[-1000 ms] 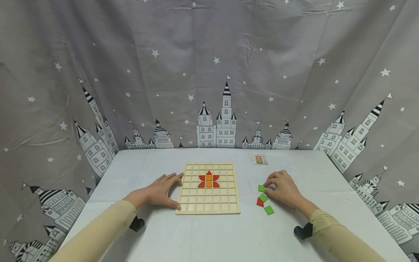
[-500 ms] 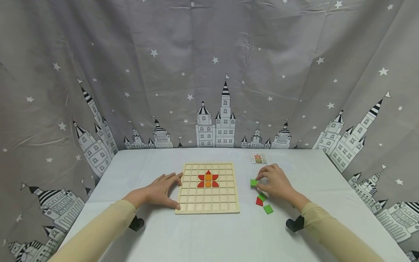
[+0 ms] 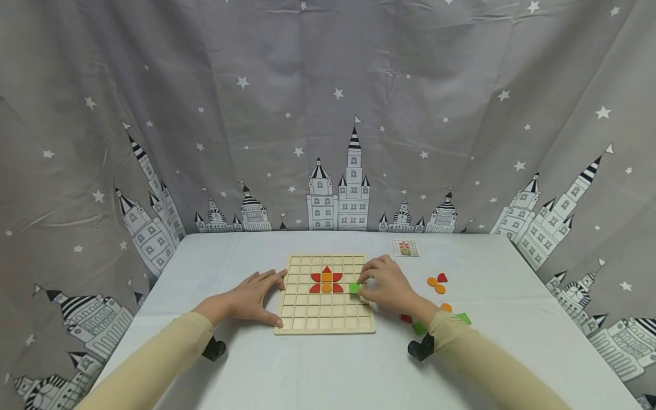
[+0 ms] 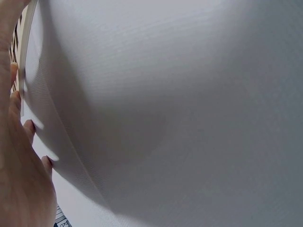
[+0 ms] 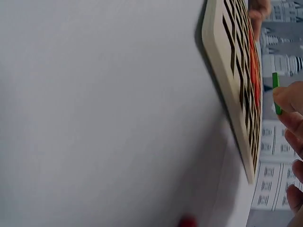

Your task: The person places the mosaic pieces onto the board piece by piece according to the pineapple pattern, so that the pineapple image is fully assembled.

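Observation:
A wooden grid board lies on the white table in the head view. Set in its cells are red pieces, an orange square and an orange circle, forming a flower-like figure. My left hand rests along the board's left edge, thumb and fingers spread apart and touching it. Over the board's right side, my right hand pinches a green square tile between thumb and fingertips. In the right wrist view the tile is edge-on, held above the board.
Right of the board lie loose orange circles, red pieces and green tiles, some partly hidden by the right forearm. A small printed card with a pattern lies near the far edge. A grey castle-print curtain hangs behind.
My right hand has picked up the green tile from the loose pieces and carried it left over the board. Pieces once under that hand now show. The left hand has stayed put.

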The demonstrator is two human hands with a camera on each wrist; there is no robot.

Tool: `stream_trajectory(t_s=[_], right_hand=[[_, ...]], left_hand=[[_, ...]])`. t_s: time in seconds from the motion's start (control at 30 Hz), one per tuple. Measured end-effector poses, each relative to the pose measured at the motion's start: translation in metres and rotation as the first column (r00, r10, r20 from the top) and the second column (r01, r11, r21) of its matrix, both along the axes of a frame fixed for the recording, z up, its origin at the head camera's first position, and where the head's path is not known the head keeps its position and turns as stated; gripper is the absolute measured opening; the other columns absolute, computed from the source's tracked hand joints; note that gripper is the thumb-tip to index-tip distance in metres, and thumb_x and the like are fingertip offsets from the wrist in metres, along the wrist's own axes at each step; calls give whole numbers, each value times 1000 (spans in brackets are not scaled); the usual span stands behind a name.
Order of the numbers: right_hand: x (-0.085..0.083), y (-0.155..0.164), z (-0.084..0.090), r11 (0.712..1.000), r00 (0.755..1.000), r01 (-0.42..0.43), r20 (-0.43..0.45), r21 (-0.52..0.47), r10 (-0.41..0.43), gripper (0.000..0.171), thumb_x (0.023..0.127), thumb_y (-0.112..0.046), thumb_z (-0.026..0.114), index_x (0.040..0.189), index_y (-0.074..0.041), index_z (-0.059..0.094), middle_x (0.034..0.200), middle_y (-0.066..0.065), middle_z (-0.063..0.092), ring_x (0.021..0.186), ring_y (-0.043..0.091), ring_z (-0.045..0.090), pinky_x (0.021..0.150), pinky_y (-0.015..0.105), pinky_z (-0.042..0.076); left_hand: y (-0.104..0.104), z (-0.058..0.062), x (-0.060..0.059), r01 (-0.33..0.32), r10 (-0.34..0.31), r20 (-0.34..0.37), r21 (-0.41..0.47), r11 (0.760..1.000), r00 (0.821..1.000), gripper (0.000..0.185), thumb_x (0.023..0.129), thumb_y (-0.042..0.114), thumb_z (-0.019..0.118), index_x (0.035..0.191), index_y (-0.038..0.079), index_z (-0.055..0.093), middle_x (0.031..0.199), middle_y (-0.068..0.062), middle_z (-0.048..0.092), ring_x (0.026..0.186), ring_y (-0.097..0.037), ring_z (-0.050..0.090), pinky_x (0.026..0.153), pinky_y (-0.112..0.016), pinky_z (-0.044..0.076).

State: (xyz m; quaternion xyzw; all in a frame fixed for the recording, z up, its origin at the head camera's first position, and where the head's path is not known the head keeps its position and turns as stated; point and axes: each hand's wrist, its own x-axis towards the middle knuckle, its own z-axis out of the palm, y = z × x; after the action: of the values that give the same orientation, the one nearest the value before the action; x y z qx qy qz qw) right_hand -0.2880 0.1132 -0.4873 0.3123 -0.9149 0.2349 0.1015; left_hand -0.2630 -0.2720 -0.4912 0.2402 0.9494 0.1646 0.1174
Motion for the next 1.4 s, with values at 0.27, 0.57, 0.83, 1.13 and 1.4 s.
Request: stream_trajectory(t_s=[0.27, 0.57, 0.83, 1.13, 1.4], right_hand=[[9, -47, -5, 997, 997, -73, -8, 38, 73, 11, 82, -31, 83, 88, -22, 80, 109, -6, 66, 110, 19, 50, 97, 41, 44], [11, -61, -13, 996, 997, -64, -42, 62, 67, 14, 82, -33, 83, 90, -21, 81, 106, -7, 66, 108, 17, 50, 100, 39, 43], [12, -62, -15, 997, 996, -67, -51, 31, 68, 16, 82, -34, 85, 90, -20, 81, 105, -4, 66, 107, 19, 50, 97, 42, 44], [12, -63, -16, 997, 997, -69, -29, 16, 70, 16, 85, -32, 82, 94, -19, 81, 107, -4, 66, 107, 20, 50, 95, 39, 44], [14, -60, -15, 998, 998, -63, -18, 2, 63, 17, 84, -33, 82, 96, -21, 81, 106, -5, 66, 103, 18, 49, 92, 39, 44]], left_hand=[[-1, -1, 0, 0, 0, 1, 0, 1000, 1000, 81, 66, 79, 78, 121, 27, 49, 168, -5, 25, 154, -39, 19, 124, -61, 9], [0, 0, 0, 13, -13, -4, 7, 1000, 1000, 81, 66, 79, 78, 121, 26, 49, 168, -6, 25, 153, -39, 19, 124, -61, 9], [-1, -2, -2, 13, -13, -11, -8, 1000, 1000, 83, 66, 81, 76, 122, 26, 48, 168, -6, 25, 153, -40, 19, 124, -61, 9], [-1, -2, -3, 27, -27, -18, 9, 1000, 999, 83, 66, 81, 77, 121, 25, 48, 168, -7, 26, 153, -41, 20, 123, -63, 11], [-2, -4, -4, 23, -23, -11, 6, 1000, 1000, 83, 66, 81, 76, 121, 26, 48, 168, -6, 25, 153, -40, 19, 123, -63, 10]])
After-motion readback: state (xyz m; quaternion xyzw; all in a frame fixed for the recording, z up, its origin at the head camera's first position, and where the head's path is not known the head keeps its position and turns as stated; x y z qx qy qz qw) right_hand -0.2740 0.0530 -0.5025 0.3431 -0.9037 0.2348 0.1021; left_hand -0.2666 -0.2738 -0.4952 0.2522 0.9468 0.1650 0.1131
